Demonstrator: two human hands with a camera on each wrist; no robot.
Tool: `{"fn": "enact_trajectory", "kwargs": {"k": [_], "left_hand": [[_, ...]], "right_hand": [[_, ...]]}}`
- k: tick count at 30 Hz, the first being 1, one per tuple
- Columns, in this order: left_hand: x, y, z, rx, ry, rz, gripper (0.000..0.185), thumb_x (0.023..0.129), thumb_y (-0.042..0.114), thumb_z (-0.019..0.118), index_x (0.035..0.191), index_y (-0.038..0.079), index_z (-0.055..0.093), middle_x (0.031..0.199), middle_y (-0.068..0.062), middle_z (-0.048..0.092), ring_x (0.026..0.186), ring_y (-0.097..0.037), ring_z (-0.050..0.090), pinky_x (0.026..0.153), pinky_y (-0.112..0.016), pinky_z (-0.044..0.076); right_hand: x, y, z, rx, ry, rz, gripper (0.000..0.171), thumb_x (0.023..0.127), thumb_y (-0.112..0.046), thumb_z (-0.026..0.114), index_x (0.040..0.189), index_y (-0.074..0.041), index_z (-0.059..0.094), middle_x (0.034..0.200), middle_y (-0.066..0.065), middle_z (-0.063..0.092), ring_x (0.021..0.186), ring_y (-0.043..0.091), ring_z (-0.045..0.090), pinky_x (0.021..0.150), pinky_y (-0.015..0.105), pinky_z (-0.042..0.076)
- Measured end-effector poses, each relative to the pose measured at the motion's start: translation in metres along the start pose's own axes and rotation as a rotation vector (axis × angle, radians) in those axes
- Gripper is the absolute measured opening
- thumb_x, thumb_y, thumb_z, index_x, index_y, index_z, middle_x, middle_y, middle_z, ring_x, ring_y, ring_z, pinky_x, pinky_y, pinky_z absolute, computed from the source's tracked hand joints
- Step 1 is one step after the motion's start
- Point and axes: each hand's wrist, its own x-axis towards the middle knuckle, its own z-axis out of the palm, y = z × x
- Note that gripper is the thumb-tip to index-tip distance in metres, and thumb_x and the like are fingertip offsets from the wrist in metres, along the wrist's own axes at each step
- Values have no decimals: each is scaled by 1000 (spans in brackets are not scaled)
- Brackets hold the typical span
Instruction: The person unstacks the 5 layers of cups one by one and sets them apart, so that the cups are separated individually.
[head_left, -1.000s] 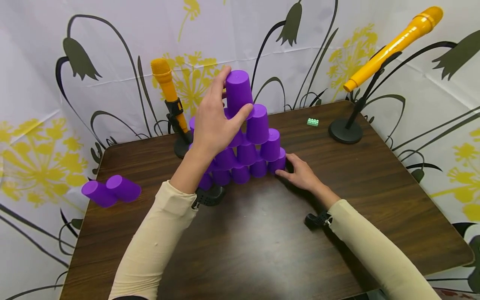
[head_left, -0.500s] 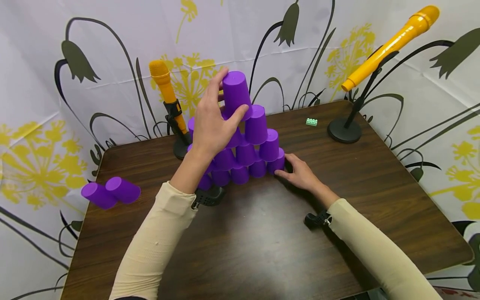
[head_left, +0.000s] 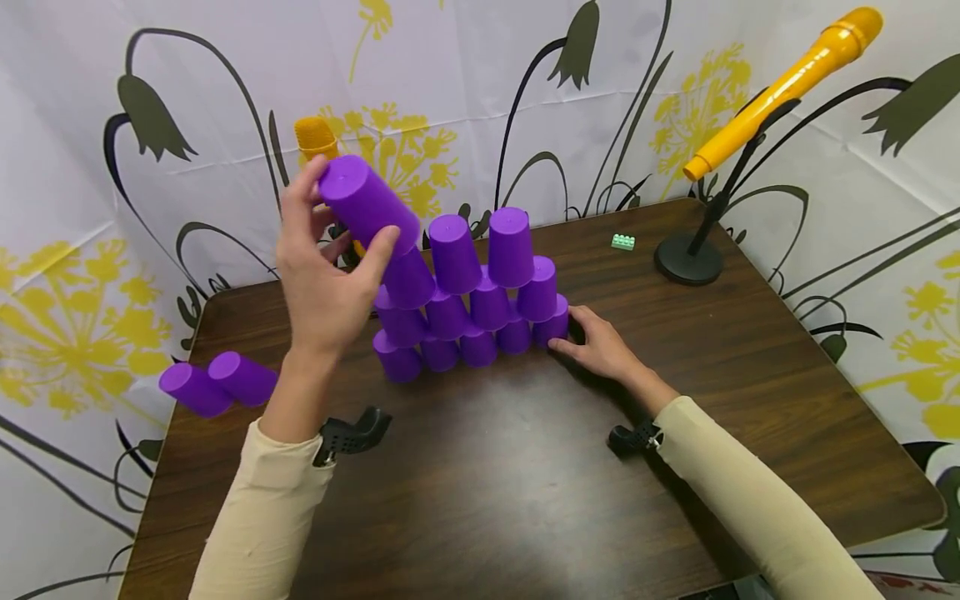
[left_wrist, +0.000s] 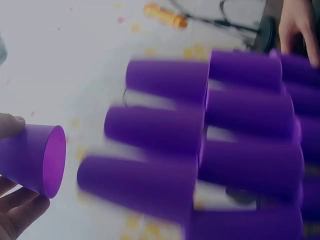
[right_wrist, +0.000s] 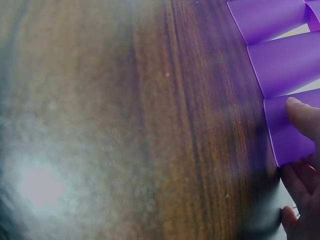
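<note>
Two hands work at a stack of purple cups [head_left: 472,292] standing upside down in tiers on a dark wooden table [head_left: 525,483].

Left hand [head_left: 326,267]: raised above the table to the left of the stack, with thumb and fingers curled around a single purple cup [head_left: 369,204]. The held cup is tilted, its closed base pointing up and left and its open mouth toward the stack. It is clear of the table. In the left wrist view the same cup [left_wrist: 35,157] shows its open mouth, with a fingertip on its upper wall and fingers below it; the stack behind it is blurred.

Right hand [head_left: 600,346]: resting low on the table at the right end of the stack, fingers extended against the end cup of the bottom row [head_left: 553,327]. The right wrist view shows a fingertip [right_wrist: 305,115] touching the side of this cup [right_wrist: 290,130]. The fingers are not wrapped around it.

Stack condition: the two uppermost cups [head_left: 483,246] stand side by side on the tier below.

Other items:
- Two loose purple cups [head_left: 217,383] lie on their sides at the table's left edge, touching each other.
- A small green brick [head_left: 623,242] lies near the far edge.
- Two yellow microphones stand on black stands: one [head_left: 780,83] at the right rear, one [head_left: 315,137] partly hidden behind the left hand.
</note>
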Motion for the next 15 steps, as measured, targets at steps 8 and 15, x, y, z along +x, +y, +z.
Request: {"fn": "enact_trajectory", "kwargs": {"k": [8, 15], "left_hand": [[-61, -66, -75, 266, 224, -262, 70, 77, 16, 83, 139, 24, 51, 126, 1, 61, 107, -16, 58, 73, -16, 53], [-132, -138, -96, 499, 208, -470, 70, 76, 18, 84, 138, 23, 54, 120, -4, 63, 99, -15, 59, 67, -11, 46]], "right_hand": [[1, 0, -2, -6, -14, 16, 67, 90, -33, 72, 145, -7, 45, 134, 15, 54, 128, 33, 48, 106, 51, 37], [1, -1, -1, -7, -8, 23, 67, 90, -33, 72, 145, -7, 45, 135, 15, 54, 128, 33, 48, 106, 51, 37]]}}
